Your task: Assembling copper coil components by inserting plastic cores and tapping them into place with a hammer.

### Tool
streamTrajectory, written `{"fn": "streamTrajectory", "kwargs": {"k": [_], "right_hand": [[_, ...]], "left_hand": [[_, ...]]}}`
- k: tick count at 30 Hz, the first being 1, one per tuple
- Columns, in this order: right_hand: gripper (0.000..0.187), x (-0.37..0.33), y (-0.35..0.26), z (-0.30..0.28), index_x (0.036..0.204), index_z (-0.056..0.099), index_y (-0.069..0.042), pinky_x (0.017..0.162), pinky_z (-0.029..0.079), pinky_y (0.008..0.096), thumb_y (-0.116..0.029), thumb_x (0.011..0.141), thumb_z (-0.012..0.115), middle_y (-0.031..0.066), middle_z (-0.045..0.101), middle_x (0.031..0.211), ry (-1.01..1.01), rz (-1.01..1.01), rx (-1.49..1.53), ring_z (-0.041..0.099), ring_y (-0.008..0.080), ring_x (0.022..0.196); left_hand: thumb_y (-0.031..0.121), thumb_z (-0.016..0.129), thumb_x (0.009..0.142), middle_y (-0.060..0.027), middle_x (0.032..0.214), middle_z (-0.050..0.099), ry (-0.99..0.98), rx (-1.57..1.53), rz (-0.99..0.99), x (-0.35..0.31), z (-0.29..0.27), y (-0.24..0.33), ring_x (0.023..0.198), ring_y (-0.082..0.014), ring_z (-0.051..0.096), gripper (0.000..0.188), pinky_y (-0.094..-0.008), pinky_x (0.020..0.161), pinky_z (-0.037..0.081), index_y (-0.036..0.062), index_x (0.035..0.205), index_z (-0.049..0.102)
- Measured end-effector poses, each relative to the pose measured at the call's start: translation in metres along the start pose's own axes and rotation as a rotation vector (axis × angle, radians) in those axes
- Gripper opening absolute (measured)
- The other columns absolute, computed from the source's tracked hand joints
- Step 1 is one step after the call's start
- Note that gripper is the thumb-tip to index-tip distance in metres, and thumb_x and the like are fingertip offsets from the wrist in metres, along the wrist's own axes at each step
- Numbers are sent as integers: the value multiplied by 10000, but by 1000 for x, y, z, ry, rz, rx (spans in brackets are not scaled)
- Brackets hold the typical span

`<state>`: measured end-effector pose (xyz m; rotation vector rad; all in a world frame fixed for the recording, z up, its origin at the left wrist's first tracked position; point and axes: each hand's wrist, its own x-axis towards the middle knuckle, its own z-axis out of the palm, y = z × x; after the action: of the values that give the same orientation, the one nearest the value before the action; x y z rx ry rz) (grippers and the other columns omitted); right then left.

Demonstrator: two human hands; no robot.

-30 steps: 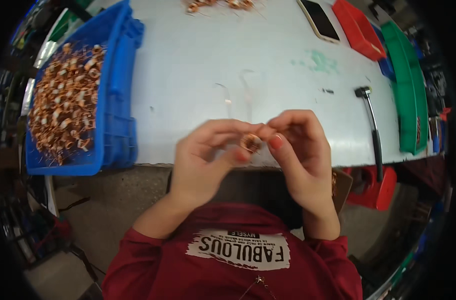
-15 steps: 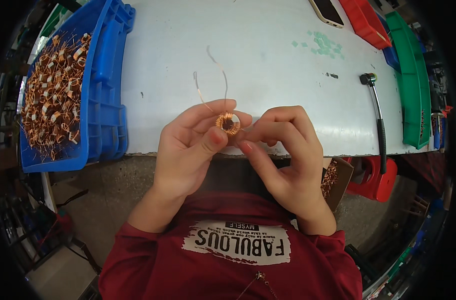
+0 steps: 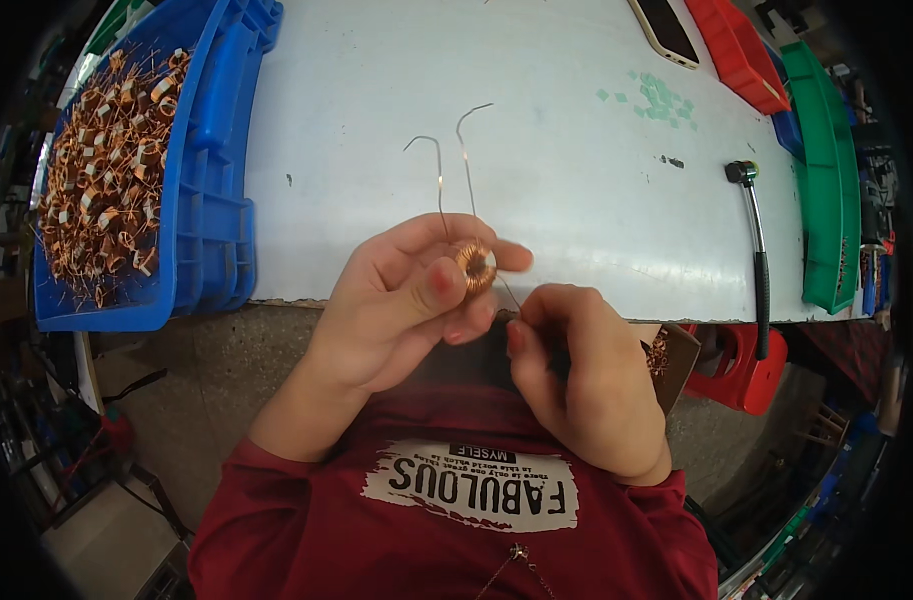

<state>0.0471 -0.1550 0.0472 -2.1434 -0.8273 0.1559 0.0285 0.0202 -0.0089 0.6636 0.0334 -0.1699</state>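
My left hand (image 3: 397, 290) pinches a ring-shaped coil (image 3: 476, 266) wound with copper wire, a pale patch showing on its side. Two long bent wire ends (image 3: 440, 180) stick up from it over the table. Just right of the coil, my right hand (image 3: 592, 375) has thumb and forefinger closed on a thin wire end (image 3: 510, 292) that leads from the ring. Where exactly the fingertips grip this wire is hard to see.
At the left, a blue bin (image 3: 202, 190) holds many similar copper coils. On the white table (image 3: 347, 90) lie a hammer (image 3: 757, 250), a phone (image 3: 667, 30) and green chips (image 3: 657, 100). Red (image 3: 742, 60) and green trays (image 3: 827, 190) line the right. A red stool (image 3: 742, 375) stands below.
My right hand has drawn down and right, away from the coil, with the wire. The left hand has shifted slightly right, and the coil has turned a little.
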Motion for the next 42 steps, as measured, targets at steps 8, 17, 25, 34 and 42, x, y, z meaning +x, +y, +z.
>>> {"fn": "streamTrajectory", "kwargs": {"k": [8, 17, 25, 34, 42], "right_hand": [[126, 23, 24, -15, 871, 568, -22, 577, 397, 203, -60, 758, 607, 50, 580, 797, 139, 203, 664, 479, 116, 635], [72, 28, 23, -33, 708, 586, -17, 520, 373, 217, -76, 741, 610, 50, 553, 642, 11, 9, 309, 468, 118, 565], [84, 6, 0, -9, 658, 611, -40, 471, 356, 220, -107, 706, 625, 45, 555, 596, 295, -203, 229, 484, 134, 522], [169, 43, -3, -24, 753, 640, -26, 417, 344, 178, -105, 834, 514, 33, 555, 592, 110, -244, 361, 436, 83, 455], [346, 46, 30, 3, 745, 633, -6, 370, 270, 143, -267, 945, 525, -1, 478, 497, -104, 478, 917, 346, 37, 381]], "left_hand": [[58, 651, 838, -234, 991, 633, -224, -98, -265, -9, 13, 13, 659, -211, 627, 341, -222, 530, 462, -77, 1131, 541], [15, 639, 830, -246, 969, 632, -158, 39, -259, -13, 7, 2, 641, -216, 624, 299, -232, 534, 473, -81, 1104, 569], [-1, 633, 827, -251, 971, 629, -95, -48, -217, -17, 3, -4, 632, -217, 622, 295, -247, 531, 484, -67, 1107, 569], [22, 651, 826, -277, 983, 621, -149, -157, -195, -20, -10, -24, 615, -237, 625, 222, -260, 507, 490, -47, 1023, 573], [39, 659, 828, -284, 987, 619, -244, -334, -327, -27, 12, -16, 607, -244, 631, 153, -271, 502, 502, -12, 945, 576]]}}
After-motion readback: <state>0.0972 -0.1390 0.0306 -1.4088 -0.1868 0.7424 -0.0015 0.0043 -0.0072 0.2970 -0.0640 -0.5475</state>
